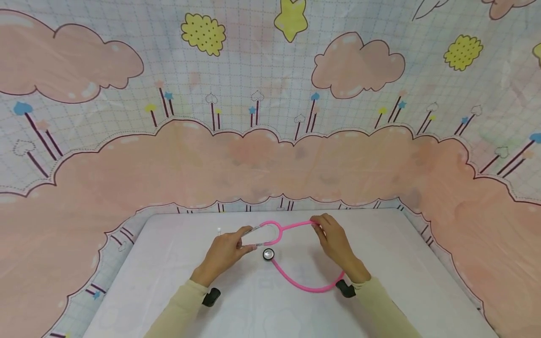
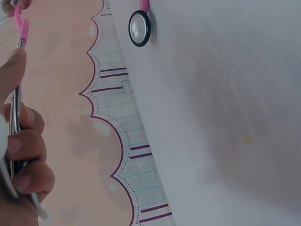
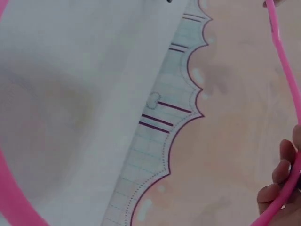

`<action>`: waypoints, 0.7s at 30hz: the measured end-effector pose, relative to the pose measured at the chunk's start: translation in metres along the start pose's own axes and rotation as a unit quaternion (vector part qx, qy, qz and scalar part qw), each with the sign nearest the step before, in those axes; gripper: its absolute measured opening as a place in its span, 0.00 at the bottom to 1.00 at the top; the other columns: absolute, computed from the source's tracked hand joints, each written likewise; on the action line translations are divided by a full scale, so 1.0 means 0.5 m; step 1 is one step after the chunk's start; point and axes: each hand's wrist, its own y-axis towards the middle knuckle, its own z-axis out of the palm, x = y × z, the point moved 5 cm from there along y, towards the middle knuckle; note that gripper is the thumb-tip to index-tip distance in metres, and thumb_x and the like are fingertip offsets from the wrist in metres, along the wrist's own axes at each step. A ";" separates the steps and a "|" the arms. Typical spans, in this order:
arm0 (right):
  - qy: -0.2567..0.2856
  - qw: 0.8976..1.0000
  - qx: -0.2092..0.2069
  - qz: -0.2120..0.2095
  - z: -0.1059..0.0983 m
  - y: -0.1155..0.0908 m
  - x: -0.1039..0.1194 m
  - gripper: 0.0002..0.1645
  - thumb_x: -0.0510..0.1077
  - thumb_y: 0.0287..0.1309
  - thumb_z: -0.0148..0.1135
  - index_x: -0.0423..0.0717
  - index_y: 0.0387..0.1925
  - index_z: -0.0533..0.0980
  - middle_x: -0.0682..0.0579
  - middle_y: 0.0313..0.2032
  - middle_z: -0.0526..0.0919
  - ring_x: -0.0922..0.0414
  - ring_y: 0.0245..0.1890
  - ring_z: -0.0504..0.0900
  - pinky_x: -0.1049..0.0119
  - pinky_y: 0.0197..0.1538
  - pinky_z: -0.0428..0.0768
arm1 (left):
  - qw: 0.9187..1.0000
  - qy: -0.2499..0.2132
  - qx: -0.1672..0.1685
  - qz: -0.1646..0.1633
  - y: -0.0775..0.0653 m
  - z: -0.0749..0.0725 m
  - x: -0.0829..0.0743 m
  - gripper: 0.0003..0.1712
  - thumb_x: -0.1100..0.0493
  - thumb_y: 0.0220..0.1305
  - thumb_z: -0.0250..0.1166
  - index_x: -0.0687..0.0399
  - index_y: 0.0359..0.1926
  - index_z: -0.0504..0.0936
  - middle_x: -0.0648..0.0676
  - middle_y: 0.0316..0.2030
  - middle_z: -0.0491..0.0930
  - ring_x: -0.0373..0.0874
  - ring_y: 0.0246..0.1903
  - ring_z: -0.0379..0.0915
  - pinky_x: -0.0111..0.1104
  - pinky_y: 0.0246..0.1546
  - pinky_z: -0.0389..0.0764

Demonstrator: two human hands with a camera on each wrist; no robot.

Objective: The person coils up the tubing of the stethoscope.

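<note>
A pink stethoscope (image 1: 301,225) with metal ear tubes stretches between my two hands. My left hand (image 1: 226,249) grips the metal ear tubes; in the left wrist view its fingers (image 2: 33,146) curl round them. My right hand (image 1: 334,237) holds the pink tubing between thumb and fingers, to the right of the Y-joint. From there the tubing loops down past the right wrist and back left. The round chest piece (image 1: 268,254), silver with a black rim, lies below the ear tubes in the head view. One white eartip (image 1: 219,231) shows beyond the left hand.
A white table (image 1: 169,272) lies beneath both hands. Behind it and along its sides hangs a cloth (image 1: 296,164) printed with clouds and stars. A black wrist device (image 1: 211,297) sits at the left sleeve, another black device (image 1: 346,288) at the right sleeve.
</note>
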 end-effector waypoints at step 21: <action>0.056 0.981 -0.069 -0.170 -0.068 0.059 0.064 0.12 0.45 0.68 0.58 0.40 0.42 0.81 0.49 0.35 0.81 0.54 0.36 0.78 0.67 0.40 0.76 | 0.994 -0.025 0.016 0.108 -0.003 0.001 -0.045 0.30 0.40 0.57 0.71 0.44 0.58 0.79 0.39 0.15 0.65 0.29 0.16 0.55 0.22 0.21 0.61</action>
